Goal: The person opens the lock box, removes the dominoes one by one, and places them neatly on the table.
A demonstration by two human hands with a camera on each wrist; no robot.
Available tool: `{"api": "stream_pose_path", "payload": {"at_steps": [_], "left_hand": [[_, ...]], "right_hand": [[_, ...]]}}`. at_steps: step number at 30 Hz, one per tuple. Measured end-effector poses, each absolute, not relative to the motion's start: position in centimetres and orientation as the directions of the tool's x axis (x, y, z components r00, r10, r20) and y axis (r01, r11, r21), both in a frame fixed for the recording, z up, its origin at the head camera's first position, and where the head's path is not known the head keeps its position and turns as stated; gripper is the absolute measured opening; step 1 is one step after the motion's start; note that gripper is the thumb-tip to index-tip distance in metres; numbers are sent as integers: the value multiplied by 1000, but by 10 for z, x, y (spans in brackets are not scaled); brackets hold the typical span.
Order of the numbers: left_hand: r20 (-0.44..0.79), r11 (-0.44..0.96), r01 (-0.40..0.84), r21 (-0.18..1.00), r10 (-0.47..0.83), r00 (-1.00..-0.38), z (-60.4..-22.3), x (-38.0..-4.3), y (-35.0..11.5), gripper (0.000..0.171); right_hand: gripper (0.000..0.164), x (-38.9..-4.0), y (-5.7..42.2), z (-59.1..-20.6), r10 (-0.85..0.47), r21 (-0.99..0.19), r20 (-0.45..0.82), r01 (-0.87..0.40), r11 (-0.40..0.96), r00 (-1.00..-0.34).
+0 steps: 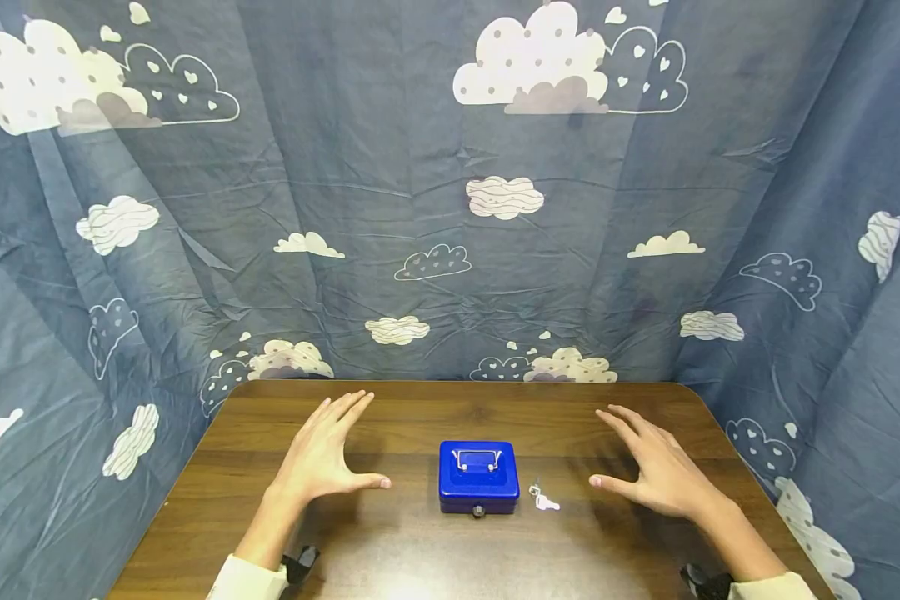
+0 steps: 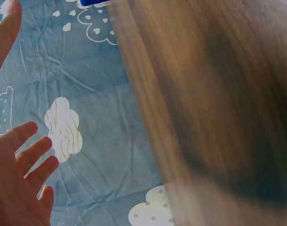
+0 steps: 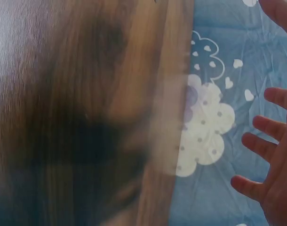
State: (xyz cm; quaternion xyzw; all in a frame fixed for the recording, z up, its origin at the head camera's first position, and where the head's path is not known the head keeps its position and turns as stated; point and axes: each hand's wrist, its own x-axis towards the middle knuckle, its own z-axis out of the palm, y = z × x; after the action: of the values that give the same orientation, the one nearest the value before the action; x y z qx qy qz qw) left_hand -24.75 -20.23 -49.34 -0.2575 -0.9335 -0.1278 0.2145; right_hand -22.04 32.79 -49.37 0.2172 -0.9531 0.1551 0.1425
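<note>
In the head view a small blue cash box (image 1: 478, 477) with a silver handle (image 1: 477, 460) lies on the wooden table, its lid down and a round lock (image 1: 478, 511) on its front. Just right of it are small keys (image 1: 546, 502) on a ring. My left hand (image 1: 322, 458) is held over the table to the left of the box, thumb spread from straight fingers, holding nothing. To the right of the keys, my right hand (image 1: 660, 471) hovers with its fingers likewise spread. The left wrist view catches only a blue corner of the box (image 2: 94, 2) at its top edge.
The brown wooden table (image 1: 390, 550) has rounded far corners. A blue-grey curtain (image 1: 360, 167) printed with white clouds hangs behind it and along both sides. Each wrist wears a black strap with a camera, below a pale sleeve (image 1: 249, 579).
</note>
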Motion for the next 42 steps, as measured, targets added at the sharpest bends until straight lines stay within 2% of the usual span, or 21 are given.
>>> {"api": "stream_pose_path", "payload": {"at_steps": [9, 20, 34, 42], "left_hand": [[458, 818, 557, 143, 444, -770, -505, -248, -191, 134], [429, 797, 578, 175, 467, -773, -514, -254, -171, 133], [368, 757, 610, 234, 512, -776, -528, -255, -143, 127], [353, 721, 641, 263, 546, -760, -533, -257, -129, 126]], "right_hand": [[96, -222, 312, -506, -381, -238, 335, -469, 851, -862], [87, -225, 291, -519, -415, -223, 386, -520, 825, -824], [72, -220, 267, -541, -445, -262, 343, -539, 801, -828], [44, -221, 252, -545, -454, -375, 368, -576, 726, -811]]}}
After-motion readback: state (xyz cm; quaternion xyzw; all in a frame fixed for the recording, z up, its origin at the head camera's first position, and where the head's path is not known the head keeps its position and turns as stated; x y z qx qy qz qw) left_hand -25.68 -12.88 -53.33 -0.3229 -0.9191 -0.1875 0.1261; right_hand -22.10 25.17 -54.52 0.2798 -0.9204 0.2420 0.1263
